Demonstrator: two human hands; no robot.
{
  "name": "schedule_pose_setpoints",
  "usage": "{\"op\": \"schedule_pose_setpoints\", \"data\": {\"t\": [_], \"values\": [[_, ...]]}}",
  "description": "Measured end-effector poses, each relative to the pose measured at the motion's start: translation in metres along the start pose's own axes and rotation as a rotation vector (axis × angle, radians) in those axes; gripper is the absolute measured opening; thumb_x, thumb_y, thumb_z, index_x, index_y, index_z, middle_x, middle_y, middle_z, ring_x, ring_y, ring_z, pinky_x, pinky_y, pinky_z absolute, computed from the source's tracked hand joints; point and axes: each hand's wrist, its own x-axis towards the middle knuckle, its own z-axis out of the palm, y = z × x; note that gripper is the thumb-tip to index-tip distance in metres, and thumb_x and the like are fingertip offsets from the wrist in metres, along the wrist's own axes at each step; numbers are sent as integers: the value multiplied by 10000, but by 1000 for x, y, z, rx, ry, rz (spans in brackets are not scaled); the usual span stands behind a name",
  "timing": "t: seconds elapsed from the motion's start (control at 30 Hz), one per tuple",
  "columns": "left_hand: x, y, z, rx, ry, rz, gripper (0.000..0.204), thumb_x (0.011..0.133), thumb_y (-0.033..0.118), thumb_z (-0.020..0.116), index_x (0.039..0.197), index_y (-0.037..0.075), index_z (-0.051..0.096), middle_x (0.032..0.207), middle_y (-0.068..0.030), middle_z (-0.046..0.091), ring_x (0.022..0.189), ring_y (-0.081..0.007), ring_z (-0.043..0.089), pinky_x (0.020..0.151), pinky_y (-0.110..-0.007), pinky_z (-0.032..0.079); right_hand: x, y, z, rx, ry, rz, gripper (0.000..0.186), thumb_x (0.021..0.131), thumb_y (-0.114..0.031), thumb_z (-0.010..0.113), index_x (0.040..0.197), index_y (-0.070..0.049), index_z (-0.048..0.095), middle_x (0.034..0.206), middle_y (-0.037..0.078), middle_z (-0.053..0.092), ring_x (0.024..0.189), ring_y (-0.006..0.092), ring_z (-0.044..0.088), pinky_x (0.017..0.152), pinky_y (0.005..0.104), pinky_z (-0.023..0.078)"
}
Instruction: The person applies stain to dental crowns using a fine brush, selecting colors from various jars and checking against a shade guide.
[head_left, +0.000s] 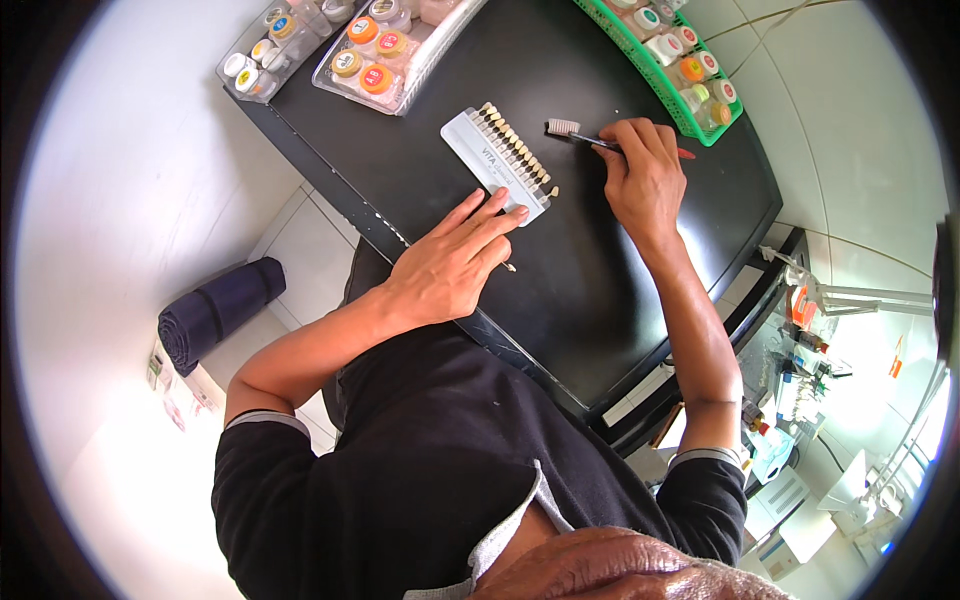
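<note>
My left hand point(455, 255) lies with extended fingertips on a pale shade-guide holder point(480, 150), lined with small cream tooth-shaped tabs along its right side. A small cream-tipped piece point(511, 267) pokes out beside that thumb; whether it is gripped is hidden. To the right, my right hand point(645, 180) has its fingers closed round a slim dark handle with a red far end. Its pale, ridged brush-like head point(563, 128) points left, just above the black tabletop point(560, 300), right of the tabs.
Clear trays point(405, 95) of small jars with coloured lids stand at the back left, a green basket point(715, 135) of jars at the back right. A rolled dark mat point(220, 310) is below left of the table. A cluttered bench point(800, 420) with a lamp arm is at right.
</note>
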Motion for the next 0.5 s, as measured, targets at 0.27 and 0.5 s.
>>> {"op": "schedule_pose_setpoints", "data": {"t": [0.27,0.5], "values": [[1,2,-3,4,23,16,57,1003,56,641,1013,17,680,1619,-178,555,1599,-388,450,1323,-560,355,11,-35,-9,4,85,34,143,931,-154,790,1068,-121,773,990,50,726,975,270,691,743,440,586],[-7,1,0,42,155,99,98,962,48,683,1031,-21,692,1511,-214,636,1578,-374,484,1326,-568,355,13,-88,-30,654,-566,447,289,873,-163,691,1036,53,791,794,173,773,747,238,762,744,394,589]]}}
